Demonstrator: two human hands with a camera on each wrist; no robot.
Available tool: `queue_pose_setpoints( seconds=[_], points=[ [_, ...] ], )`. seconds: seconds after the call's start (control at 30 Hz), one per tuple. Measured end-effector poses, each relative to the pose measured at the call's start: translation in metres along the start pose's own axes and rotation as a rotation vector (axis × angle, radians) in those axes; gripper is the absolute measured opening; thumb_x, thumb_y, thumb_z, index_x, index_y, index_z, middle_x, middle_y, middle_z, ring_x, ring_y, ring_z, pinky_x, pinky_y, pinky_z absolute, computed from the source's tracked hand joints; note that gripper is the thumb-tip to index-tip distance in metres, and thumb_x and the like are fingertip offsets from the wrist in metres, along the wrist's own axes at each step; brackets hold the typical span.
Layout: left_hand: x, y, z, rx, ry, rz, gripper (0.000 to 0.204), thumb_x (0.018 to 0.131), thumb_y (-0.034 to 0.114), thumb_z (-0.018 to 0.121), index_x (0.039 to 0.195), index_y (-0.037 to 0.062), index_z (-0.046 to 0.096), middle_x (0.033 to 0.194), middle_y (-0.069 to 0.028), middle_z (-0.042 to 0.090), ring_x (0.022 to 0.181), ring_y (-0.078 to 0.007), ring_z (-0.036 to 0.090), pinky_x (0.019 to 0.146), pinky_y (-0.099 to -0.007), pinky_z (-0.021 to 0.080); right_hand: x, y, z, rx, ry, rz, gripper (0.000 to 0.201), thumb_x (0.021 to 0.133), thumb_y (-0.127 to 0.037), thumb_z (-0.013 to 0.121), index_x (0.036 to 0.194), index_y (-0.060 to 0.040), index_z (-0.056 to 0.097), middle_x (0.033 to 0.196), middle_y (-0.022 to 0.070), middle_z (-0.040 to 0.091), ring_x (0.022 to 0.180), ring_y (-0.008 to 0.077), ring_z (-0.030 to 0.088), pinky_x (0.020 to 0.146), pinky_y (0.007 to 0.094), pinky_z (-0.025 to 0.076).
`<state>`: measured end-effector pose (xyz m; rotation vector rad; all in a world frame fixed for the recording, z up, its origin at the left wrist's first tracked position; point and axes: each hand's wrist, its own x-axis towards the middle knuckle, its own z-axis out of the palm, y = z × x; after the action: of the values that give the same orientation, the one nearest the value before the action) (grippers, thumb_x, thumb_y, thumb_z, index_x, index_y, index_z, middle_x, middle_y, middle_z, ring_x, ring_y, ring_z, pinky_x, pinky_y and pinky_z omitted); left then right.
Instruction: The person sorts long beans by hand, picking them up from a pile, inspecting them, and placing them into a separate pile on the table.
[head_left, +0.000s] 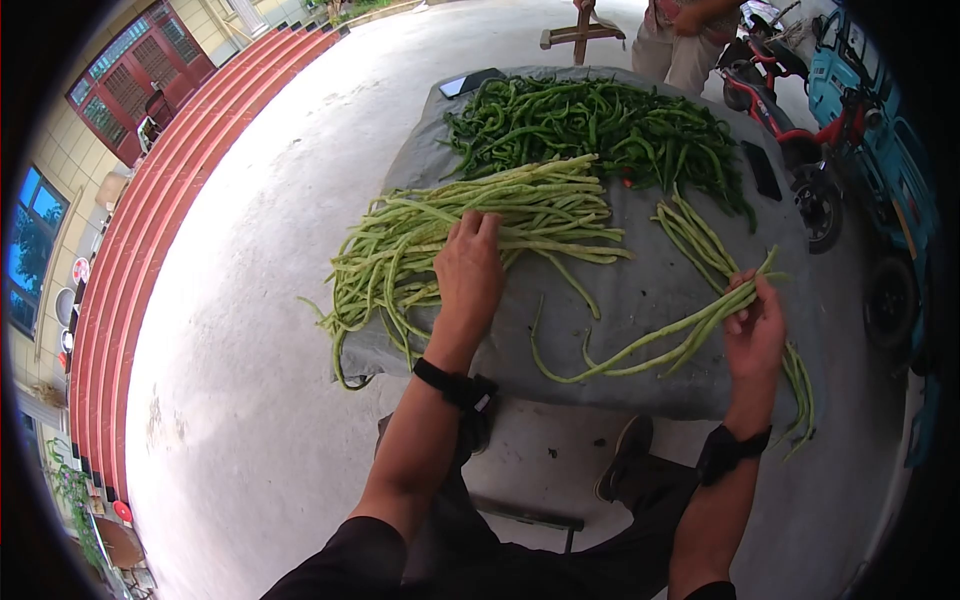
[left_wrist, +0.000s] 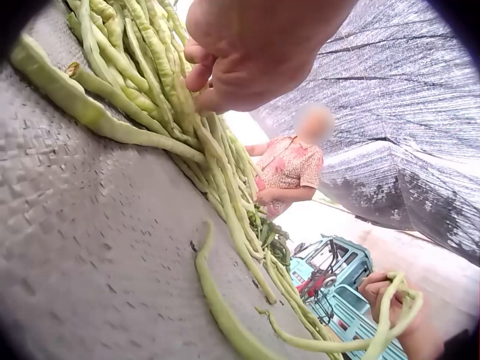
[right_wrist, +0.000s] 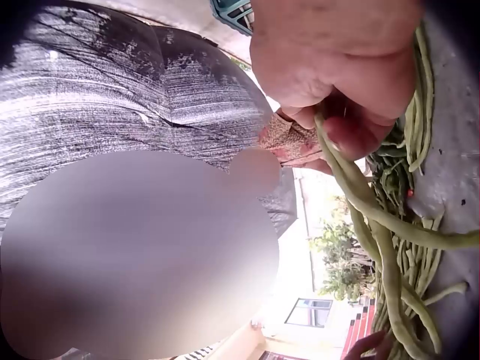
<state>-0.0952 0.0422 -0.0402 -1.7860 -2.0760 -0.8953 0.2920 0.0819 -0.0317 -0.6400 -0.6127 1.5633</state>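
Observation:
A large pile of long pale green beans (head_left: pixel 400 235) lies on the left part of the grey-covered table. My left hand (head_left: pixel 470 265) is on this pile, its fingertips down among the beans (left_wrist: pixel 150 82); whether they pinch one I cannot tell. At the right, my right hand (head_left: pixel 755 325) grips a small bunch of long beans (head_left: pixel 690 330) near one end, the rest trailing left over the cloth. In the right wrist view the fingers of my right hand (right_wrist: pixel 337 75) curl round these beans. A few more beans (head_left: pixel 695 235) lie just behind that hand.
Dark green peppers (head_left: pixel 600 125) are heaped at the table's (head_left: pixel 640 390) far side. One phone (head_left: pixel 762 171) lies to their right, another (head_left: pixel 470 83) at the far left corner. Beyond stand a person (head_left: pixel 685 40), a wooden stool (head_left: pixel 580 38) and parked vehicles (head_left: pixel 860 120).

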Motion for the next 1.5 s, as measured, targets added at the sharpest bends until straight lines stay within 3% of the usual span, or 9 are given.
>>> queue_pose_setpoints(
  seconds=[0.33,0.47,0.7,0.83,1.03,1.13,1.5],
  points=[
    [0.006,0.006,-0.004,0.065,0.059,0.031,0.016,0.089,0.011,0.066,0.102,0.014,0.074,0.104,-0.006,0.066,0.102,-0.0315,0.068,0.077,-0.0464,0.054,-0.016,0.017,0.03,-0.129,-0.149,0.126,0.018,0.104,-0.023,0.058,0.107,-0.0059,0.061,0.096,0.0069,0.062,0.064,0.0062,0.05,0.049,0.0234,0.043],
    [0.008,0.025,-0.015,-0.116,0.181,0.063,0.009,0.089,0.013,0.075,0.097,0.0148,0.075,0.096,-0.0026,0.066,0.088,-0.0283,0.069,0.069,-0.0429,0.053,-0.02,0.02,0.04,-0.143,-0.203,0.169,0.017,0.104,-0.022,0.058,0.106,-0.0057,0.061,0.094,0.0067,0.061,0.064,0.0063,0.05,0.05,0.024,0.043],
    [-0.007,0.064,-0.019,-0.368,0.014,0.201,0.018,0.081,0.011,0.084,0.097,0.013,0.075,0.088,-0.0034,0.066,0.071,-0.0212,0.067,0.063,-0.0355,0.053,-0.024,0.034,0.052,-0.179,-0.188,0.175,0.016,0.104,-0.018,0.058,0.11,-0.0042,0.064,0.088,0.0042,0.061,0.064,0.0059,0.051,0.05,0.0264,0.043],
    [-0.018,0.085,-0.02,-0.465,-0.067,0.306,0.018,0.078,0.01,0.085,0.093,0.0115,0.074,0.086,-0.0033,0.065,0.074,-0.0232,0.067,0.064,-0.0363,0.054,-0.024,0.042,0.055,-0.196,-0.185,0.122,0.021,0.105,-0.015,0.057,0.121,-0.0033,0.065,0.088,0.0028,0.061,0.065,0.006,0.051,0.051,0.0262,0.044],
    [-0.028,0.095,-0.016,-0.506,-0.139,0.375,0.018,0.078,0.009,0.084,0.092,0.0123,0.075,0.084,-0.0039,0.063,0.077,-0.0256,0.067,0.065,-0.0374,0.054,-0.026,0.046,0.059,-0.167,-0.147,0.03,0.022,0.106,-0.014,0.059,0.125,-0.0034,0.065,0.087,0.0009,0.059,0.066,0.0053,0.051,0.052,0.0257,0.044],
    [-0.03,0.098,-0.019,-0.511,-0.161,0.407,0.02,0.078,0.01,0.081,0.095,0.0122,0.07,0.086,-0.0047,0.059,0.083,-0.0283,0.067,0.066,-0.0414,0.054,-0.027,0.042,0.061,-0.157,-0.108,0.02,0.022,0.106,-0.015,0.06,0.125,-0.0038,0.065,0.086,-0.0002,0.058,0.066,0.0049,0.05,0.052,0.0249,0.044],
    [-0.033,0.107,-0.017,-0.58,-0.167,0.469,0.023,0.074,0.008,0.082,0.095,0.0112,0.072,0.086,-0.0045,0.06,0.082,-0.0278,0.065,0.066,-0.0409,0.054,-0.025,0.042,0.058,-0.146,-0.092,0.025,0.015,0.104,-0.014,0.066,0.116,-0.0049,0.065,0.084,-0.0019,0.058,0.065,0.0039,0.051,0.051,0.0234,0.043]
  ],
)
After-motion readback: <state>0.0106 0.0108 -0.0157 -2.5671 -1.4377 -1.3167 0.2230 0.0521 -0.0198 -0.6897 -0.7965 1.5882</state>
